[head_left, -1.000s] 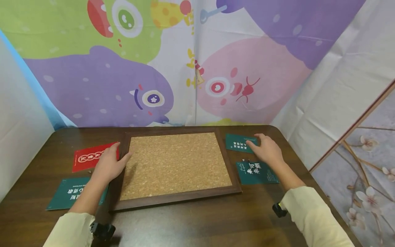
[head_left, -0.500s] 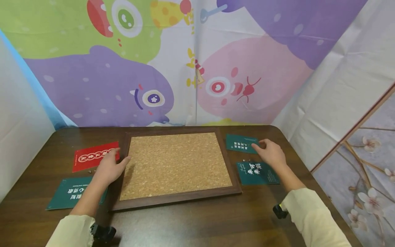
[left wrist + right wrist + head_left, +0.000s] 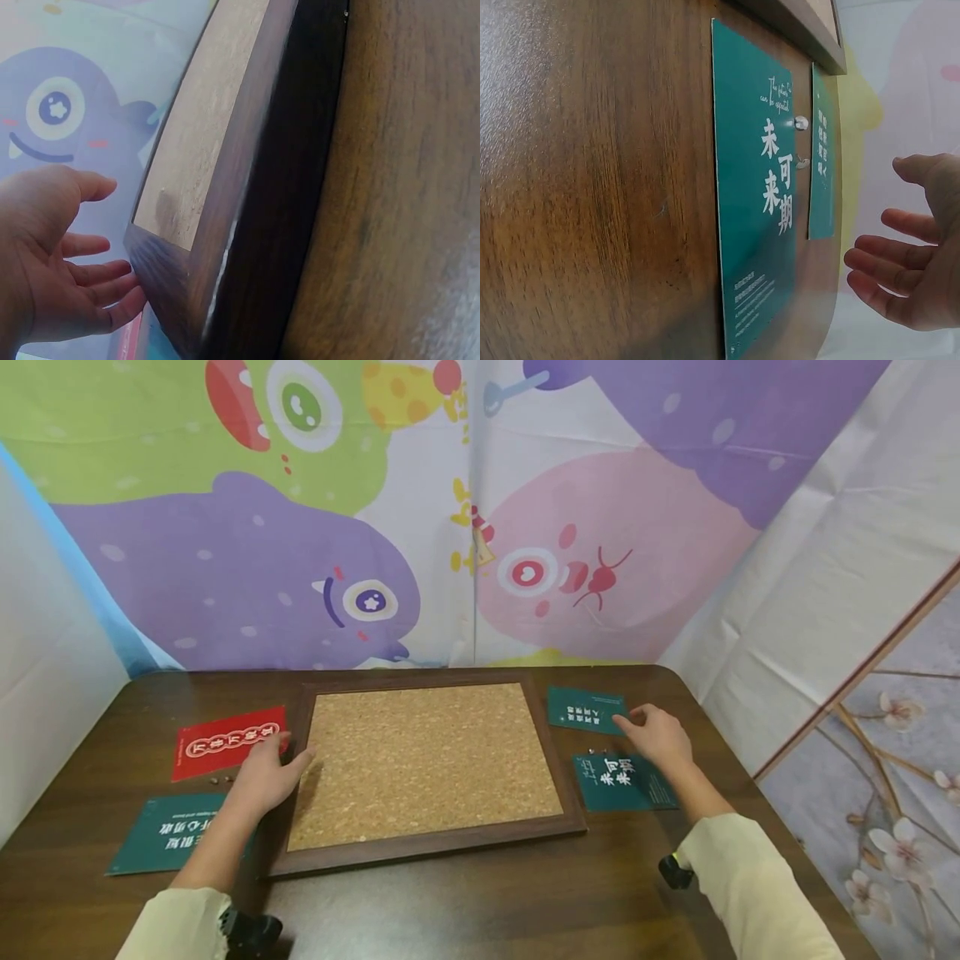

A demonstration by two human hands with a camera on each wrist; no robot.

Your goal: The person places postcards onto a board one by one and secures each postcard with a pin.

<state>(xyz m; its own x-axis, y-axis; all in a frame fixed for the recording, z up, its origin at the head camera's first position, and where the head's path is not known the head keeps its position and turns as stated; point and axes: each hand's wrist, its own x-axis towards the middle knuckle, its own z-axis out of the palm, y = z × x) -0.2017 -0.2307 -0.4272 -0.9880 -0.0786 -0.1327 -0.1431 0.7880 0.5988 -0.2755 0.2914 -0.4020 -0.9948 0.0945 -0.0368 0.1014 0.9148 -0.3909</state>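
Observation:
A cork board [image 3: 427, 760] in a dark wooden frame lies flat on the table. My left hand [image 3: 266, 777] hovers at the frame's left side with loosely bent fingers and holds nothing. Near it lie a red card [image 3: 210, 752] and a green card [image 3: 153, 835], the latter partly hidden by the forearm. On the right, my right hand [image 3: 660, 739] hangs by the upper green card [image 3: 581, 708], fingers relaxed and nothing in them. Below that hand is the lower green card [image 3: 618, 781] with white characters, shown large in the right wrist view.
Small pins [image 3: 801, 123] lie between the two right cards. More small pieces [image 3: 217, 780] sit between the left cards. A printed cartoon curtain [image 3: 300, 577] hangs behind the brown table [image 3: 450, 910], and a white sheet [image 3: 817, 577] hangs at the right.
My right hand has drawn slightly right and toward me, off the upper green card. The left hand has come slightly toward me, uncovering more of the red card. The cards and board keep their places.

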